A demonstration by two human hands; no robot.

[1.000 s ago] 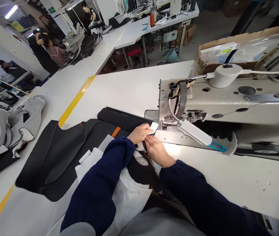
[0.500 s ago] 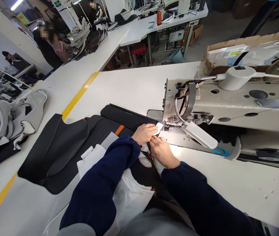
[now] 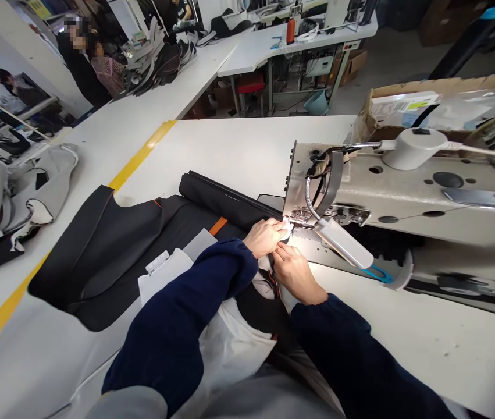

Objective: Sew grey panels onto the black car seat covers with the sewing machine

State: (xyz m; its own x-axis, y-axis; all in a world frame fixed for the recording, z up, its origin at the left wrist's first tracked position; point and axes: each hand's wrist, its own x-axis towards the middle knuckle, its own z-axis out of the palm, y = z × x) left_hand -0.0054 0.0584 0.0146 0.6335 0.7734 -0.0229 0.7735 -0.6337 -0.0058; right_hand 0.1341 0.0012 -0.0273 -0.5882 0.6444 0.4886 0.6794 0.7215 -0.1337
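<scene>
Left hand [image 3: 266, 237] is right up at the sewing machine [image 3: 382, 183], fingers close together, tips on the white tab [image 3: 288, 228], and whether they pinch it I cannot tell! Right hand [image 3: 298, 273] sits just beside, fingers bunched and bent at the edge of the black cover [image 3: 111, 247]; its grip is hidden too. And the cover sprawls over the white table [image 3: 230, 145], its rolled part [image 3: 230, 201] reaching the machine's needle end, an orange strip [image 3: 218, 226] across it. Over on the machine, the lamp [image 3: 345, 242] throws light beside the fingers, blue loop [image 3: 378, 273] at its end!
</scene>
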